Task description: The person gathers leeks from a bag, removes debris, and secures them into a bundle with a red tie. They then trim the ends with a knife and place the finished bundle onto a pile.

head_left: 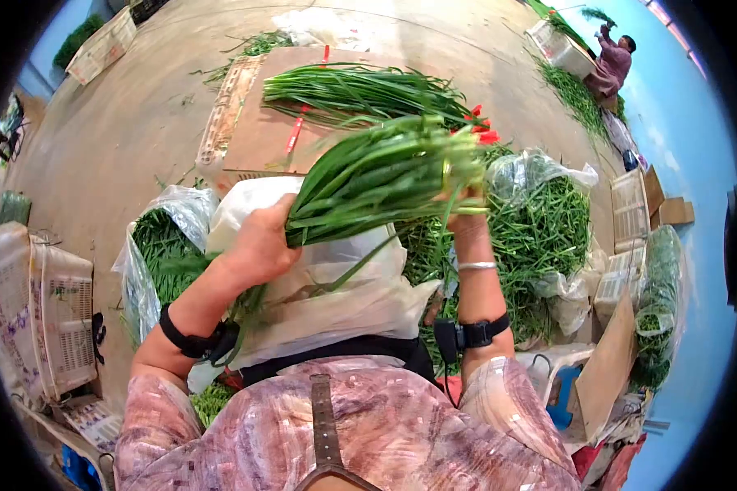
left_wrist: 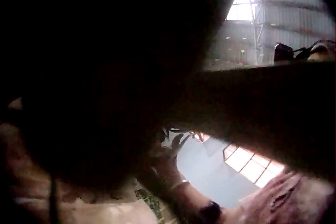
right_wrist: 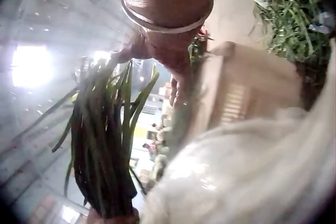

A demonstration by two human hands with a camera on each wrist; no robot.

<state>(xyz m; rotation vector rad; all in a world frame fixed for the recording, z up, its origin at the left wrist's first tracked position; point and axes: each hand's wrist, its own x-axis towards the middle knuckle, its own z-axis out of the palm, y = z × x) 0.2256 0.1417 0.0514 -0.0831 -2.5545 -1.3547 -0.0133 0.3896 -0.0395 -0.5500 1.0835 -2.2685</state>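
A thick bunch of garlic chives (head_left: 377, 184) is held up over the lap, dark leaves to the left and paler stalk ends to the right. My left hand (head_left: 262, 241) grips its leafy end, some long leaves hanging below. At the blurred stalk ends is my right hand (head_left: 467, 209), partly hidden behind them. In the right wrist view, the fingers of my right hand (right_wrist: 163, 58) extend beside the chives (right_wrist: 102, 134) rather than round them. The left wrist view is mostly dark and does not show the grip.
Another chive bunch (head_left: 368, 94) lies on a board (head_left: 250, 139) ahead, near red ties (head_left: 485, 131). Loose chives (head_left: 540, 237) are heaped at right, and a plastic bag (head_left: 190, 213) of greens stands at left. Crates (head_left: 61, 315) line the left side. Another person (head_left: 612, 65) is far right.
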